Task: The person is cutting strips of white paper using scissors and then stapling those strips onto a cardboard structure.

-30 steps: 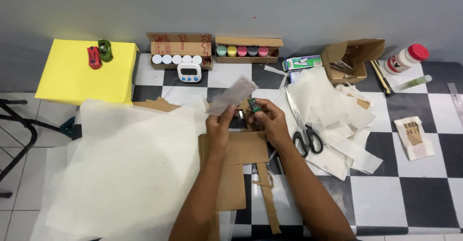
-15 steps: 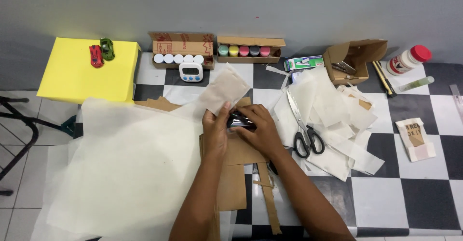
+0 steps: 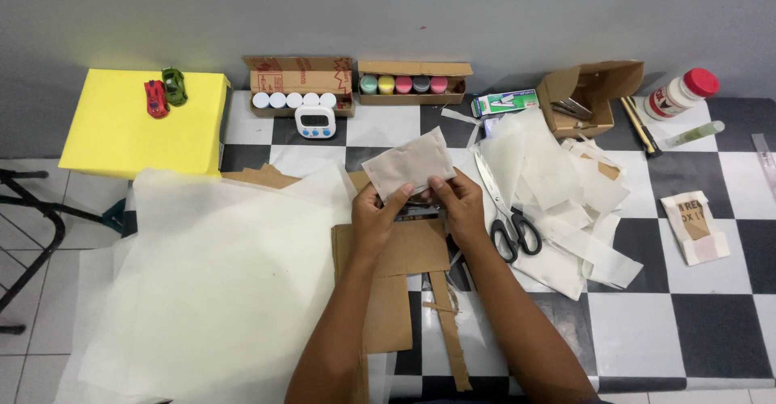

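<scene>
Both hands had risen slightly since half a second earlier, and the pale paper pouch (image 3: 410, 164) had tilted so its flat face turned more toward the camera. Nearest the viewer, two bare forearms reached up over brown cardboard pieces (image 3: 394, 274) lying below the wrists. The left hand (image 3: 373, 219) pinched the pouch's lower edge, thumb on top and fingers curled beneath. The right hand (image 3: 461, 203) gripped the same edge just beside it, thumb pressed on the paper. Between the two palms, under the pouch, sat a small dark object, perhaps a stapler (image 3: 419, 208); it was too hidden to tell. To do this step well, it seemed wise to keep the edge flat and both thumbs close, so the paper layers stayed aligned. Left of the fingers spread a large sheet of thin white paper (image 3: 218, 283). Right of the fingers lay black-handled scissors (image 3: 511, 224) on paper scraps. Beyond the fingertips stood a small white timer (image 3: 314, 121) and boxes of little pots (image 3: 414, 85).
</scene>
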